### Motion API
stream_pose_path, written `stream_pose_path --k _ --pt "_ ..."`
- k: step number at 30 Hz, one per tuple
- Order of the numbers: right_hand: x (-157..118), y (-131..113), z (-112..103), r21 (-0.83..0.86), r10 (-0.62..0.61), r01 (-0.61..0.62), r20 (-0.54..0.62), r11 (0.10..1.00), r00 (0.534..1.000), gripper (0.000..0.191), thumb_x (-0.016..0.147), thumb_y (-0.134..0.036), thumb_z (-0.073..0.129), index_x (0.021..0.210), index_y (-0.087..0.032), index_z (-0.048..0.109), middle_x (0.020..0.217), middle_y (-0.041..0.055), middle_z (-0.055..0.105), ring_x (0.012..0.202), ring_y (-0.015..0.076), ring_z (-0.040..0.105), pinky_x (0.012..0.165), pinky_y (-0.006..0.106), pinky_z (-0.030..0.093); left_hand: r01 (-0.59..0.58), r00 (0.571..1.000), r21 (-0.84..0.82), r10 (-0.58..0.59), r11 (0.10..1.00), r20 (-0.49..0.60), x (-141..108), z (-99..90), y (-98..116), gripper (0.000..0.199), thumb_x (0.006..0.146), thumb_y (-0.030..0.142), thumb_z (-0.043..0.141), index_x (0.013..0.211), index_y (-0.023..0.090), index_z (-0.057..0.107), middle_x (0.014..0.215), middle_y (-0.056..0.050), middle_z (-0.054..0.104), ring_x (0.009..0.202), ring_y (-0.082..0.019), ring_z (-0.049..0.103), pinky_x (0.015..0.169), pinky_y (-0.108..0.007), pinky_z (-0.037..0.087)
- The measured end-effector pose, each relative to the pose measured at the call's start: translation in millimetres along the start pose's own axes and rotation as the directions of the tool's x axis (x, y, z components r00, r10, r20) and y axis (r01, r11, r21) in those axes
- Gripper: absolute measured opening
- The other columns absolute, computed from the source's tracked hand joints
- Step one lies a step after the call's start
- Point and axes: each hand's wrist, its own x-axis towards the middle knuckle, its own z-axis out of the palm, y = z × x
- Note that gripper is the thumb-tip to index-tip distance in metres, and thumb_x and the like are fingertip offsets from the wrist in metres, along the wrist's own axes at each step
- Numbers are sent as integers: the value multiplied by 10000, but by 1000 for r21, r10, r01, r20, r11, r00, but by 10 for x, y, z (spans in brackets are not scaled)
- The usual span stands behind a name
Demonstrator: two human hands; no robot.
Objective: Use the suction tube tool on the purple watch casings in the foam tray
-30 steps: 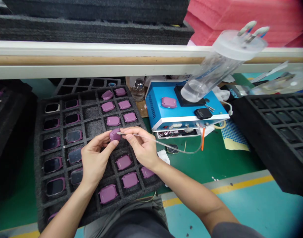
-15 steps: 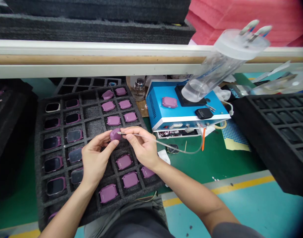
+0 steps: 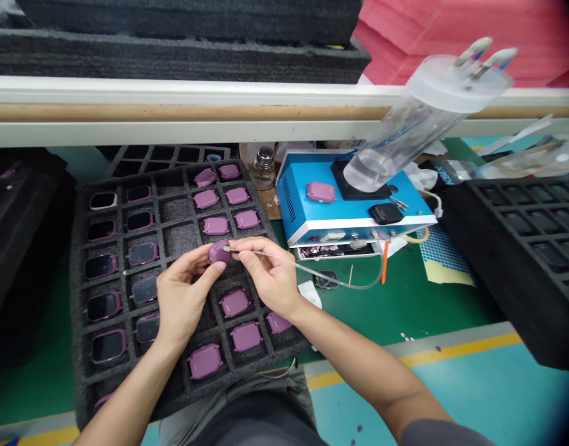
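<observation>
My left hand [image 3: 185, 291] pinches a purple rounded-square watch case [image 3: 218, 252] between thumb and fingers. My right hand [image 3: 266, 275] holds a thin metal needle [image 3: 235, 249] whose tip touches the case, and a transparent hose [image 3: 317, 274] trails from it to the right. Both hands are above a black foam tray [image 3: 175, 207] with square cells. Purple cases [image 3: 235, 303] fill its right-hand cells, and dark-faced watches [image 3: 104, 301] sit in the left columns. The contact point on the case is partly hidden by my fingers.
A blue bench machine [image 3: 354, 214] carries a purple case [image 3: 320, 192], a black watch [image 3: 385, 214] and a tilted transparent cylinder [image 3: 408, 130]. A small glass bottle [image 3: 263, 170] stands behind the tray. Black foam trays lie on both sides, and a white rail [image 3: 173, 111] crosses above.
The whole scene has shifted slightly right in view. My hands still hold the case and needle together in the same grip.
</observation>
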Motion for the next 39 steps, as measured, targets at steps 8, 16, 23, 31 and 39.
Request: stream_pose_path --k 8,16,23,31,39 --pt "-35 -58 -25 33 -67 70 -76 997 995 114 992 -339 714 1006 -239 766 1046 45 811 1005 178 791 909 322 679 -180 983 221 166 959 79 -14 -4 -16 322 927 365 745 1204 210 797 1146 -89 816 1009 -233 754 944 -365 574" --pt "-72 -67 -74 -56 -95 85 -211 995 973 240 965 -463 727 967 -224 706 945 31 788 844 173 796 745 311 696 -464 884 706 223 535 411 -160 53 29 485 1018 216 503 1490 181 605 1487 -176 630 1322 -326 587 1075 -508 459" --pt "-164 -50 -81 -75 -106 91 -244 993 964 252 972 -463 721 994 -213 695 926 26 769 792 170 786 680 324 690 -335 939 830 233 446 253 -704 -994 490 245 963 297 630 1132 242 799 1140 -88 800 1125 -308 696 1025 -455 485" --pt "-214 -47 -56 -63 -123 112 -196 992 973 268 963 -464 738 995 -201 702 873 1 761 698 124 752 653 260 668 -389 921 846 140 364 363 -860 -1160 214 310 968 231 557 1166 253 794 1133 -121 820 1097 -316 733 999 -483 457" --pt "-301 -55 -13 -112 -189 180 -68 977 980 189 1013 -402 672 1001 -229 745 982 60 799 954 212 797 914 405 679 -86 996 146 83 986 26 -378 -334 268 329 842 322 763 1129 165 801 1070 -105 829 937 -246 780 864 -362 620"
